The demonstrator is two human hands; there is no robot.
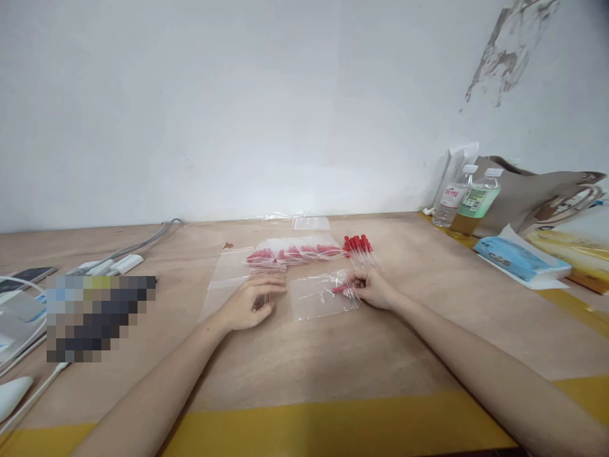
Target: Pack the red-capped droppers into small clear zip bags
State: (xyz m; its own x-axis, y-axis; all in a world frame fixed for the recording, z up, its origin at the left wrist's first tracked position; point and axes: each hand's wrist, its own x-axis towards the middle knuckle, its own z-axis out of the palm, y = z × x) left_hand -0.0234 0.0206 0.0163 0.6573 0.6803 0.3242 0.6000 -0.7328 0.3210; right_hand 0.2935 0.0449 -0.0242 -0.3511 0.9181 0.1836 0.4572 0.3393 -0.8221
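A clear zip bag (311,308) lies flat on the table between my hands. Within its outline is a thin stick with a red handle (339,289), its pale shaft pointing left. My right hand (373,289) is closed at the bag's right edge, pinching the end of the red handle. To the left of the bag, my left hand (250,301) is open, fingers stretched and thumb apart, holding nothing. Beyond the hands is a row of filled bags with red contents (295,254). A bundle of red-handled sticks (359,247) lies to their right.
Flat clear bags (233,266) lie left of the filled row. A white packet (311,223) is near the wall. Two bottles (476,200), a grey bag (523,190) and a blue tissue pack (521,260) stand at right. Chargers and cables (107,263) are at left.
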